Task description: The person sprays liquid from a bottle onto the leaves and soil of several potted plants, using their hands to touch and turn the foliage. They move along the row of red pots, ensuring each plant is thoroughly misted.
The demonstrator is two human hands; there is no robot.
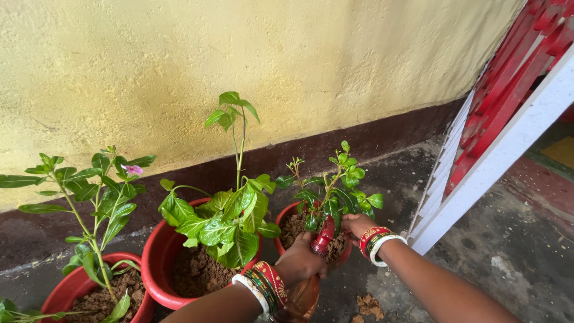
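Three red pots stand in a row on the concrete floor (508, 251) against a yellow wall (239, 54) with a dark base band. The small pot (286, 216), rightmost, holds a leafy seedling (335, 185) in brown soil. The middle pot (156, 257) and left pot (66, 293) carry taller plants; their leaves crowd the left approach.

The left hand (302, 261) has its fingers wrapped around a red bottle (323, 235), tilted, neck toward the small pot's soil, long axis running up-right. The right hand (357, 224) rests on that pot's far rim, fingers curled over it.

A red-and-white gate (502, 107) stands right. No labels legible.
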